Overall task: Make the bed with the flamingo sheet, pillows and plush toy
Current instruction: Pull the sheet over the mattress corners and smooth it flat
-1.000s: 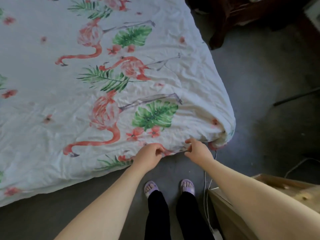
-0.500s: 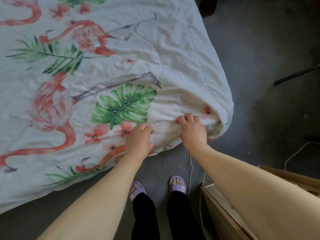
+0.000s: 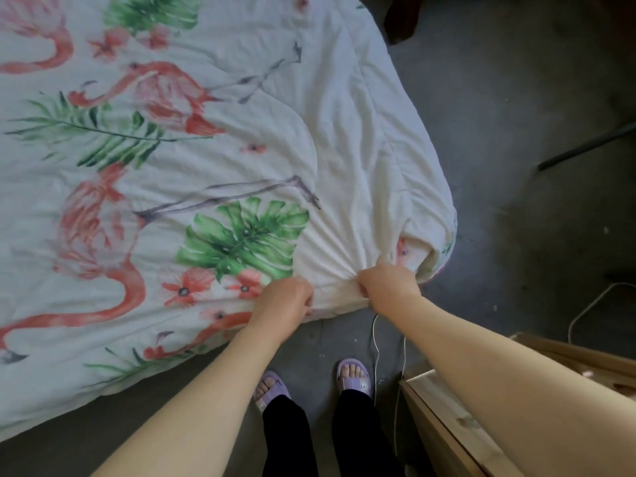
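The white flamingo sheet [image 3: 241, 160], printed with pink flamingos, green leaves and red flowers, covers the bed across the left and top of the view. My left hand [image 3: 284, 302] is closed on its near edge below the big green leaf. My right hand [image 3: 387, 285] grips a bunch of the same edge a little to the right, and creases fan out from it. Just right of that hand the sheet's corner [image 3: 432, 249] is rolled under. No pillows or plush toy are in view.
A grey floor [image 3: 516, 98] runs along the right and near side. A light wooden box [image 3: 444, 418] stands at the lower right under my right arm. Thin white cables [image 3: 377, 339] trail beside my feet in purple slippers [image 3: 352, 375]. Dark furniture legs [image 3: 401, 18] stand at the top.
Both hands have closed tighter on the sheet's near edge, and the cloth has bunched into creases at my right hand. The view has closed in on the corner.
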`<state>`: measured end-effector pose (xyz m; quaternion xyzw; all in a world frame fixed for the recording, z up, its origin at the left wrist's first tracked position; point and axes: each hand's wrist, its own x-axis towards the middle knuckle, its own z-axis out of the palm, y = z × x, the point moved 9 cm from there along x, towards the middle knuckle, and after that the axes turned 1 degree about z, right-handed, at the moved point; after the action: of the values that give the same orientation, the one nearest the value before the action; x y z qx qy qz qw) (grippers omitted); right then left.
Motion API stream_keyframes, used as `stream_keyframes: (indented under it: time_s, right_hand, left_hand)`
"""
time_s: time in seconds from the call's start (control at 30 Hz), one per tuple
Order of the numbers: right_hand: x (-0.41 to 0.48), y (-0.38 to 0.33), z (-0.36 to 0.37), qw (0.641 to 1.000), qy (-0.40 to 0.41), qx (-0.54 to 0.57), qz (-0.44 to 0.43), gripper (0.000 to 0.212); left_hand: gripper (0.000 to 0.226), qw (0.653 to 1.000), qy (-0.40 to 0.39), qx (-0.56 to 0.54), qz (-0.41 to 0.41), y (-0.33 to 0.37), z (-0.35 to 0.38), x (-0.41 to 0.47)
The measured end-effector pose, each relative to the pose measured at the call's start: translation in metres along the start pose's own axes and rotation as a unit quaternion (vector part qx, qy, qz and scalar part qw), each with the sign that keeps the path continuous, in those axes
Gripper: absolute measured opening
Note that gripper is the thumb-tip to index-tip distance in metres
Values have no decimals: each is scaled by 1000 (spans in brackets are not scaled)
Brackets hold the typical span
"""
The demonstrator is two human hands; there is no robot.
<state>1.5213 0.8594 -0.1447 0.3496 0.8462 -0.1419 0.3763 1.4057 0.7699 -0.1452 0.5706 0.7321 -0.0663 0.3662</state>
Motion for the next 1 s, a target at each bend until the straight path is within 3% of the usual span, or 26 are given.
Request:
stream_keyframes:
  time_s: [0.1, 0.3, 0.47, 0.57, 0.7, 0.83, 1.0]
  right_hand:
    - [-5, 8, 7, 998, -2, 58, 25, 35]
    - [-10, 45, -15, 976, 176, 54, 114, 50]
    - [0, 60, -25, 957, 275, 44, 85, 50]
    - [9, 67, -35, 970, 233, 34, 64, 58]
    - [11, 77, -35, 982, 174, 29, 63, 37]
    - [1, 97, -4, 984, 120, 44, 127, 24]
    - [4, 91, -13, 979, 85, 47, 180, 34]
  left_hand:
    - [9, 999, 15, -29, -5, 3, 4, -5]
    - [19, 995, 94, -21, 34, 20, -2, -5]
    - [29, 985, 159, 3, 69, 39, -16, 16]
    - [36, 978, 196, 12, 70, 50, -25, 30]
    - [45, 975, 211, 15, 65, 62, -30, 44]
    - [62, 975, 191, -17, 111, 84, -22, 51]
    - [61, 969, 191, -48, 148, 95, -15, 48]
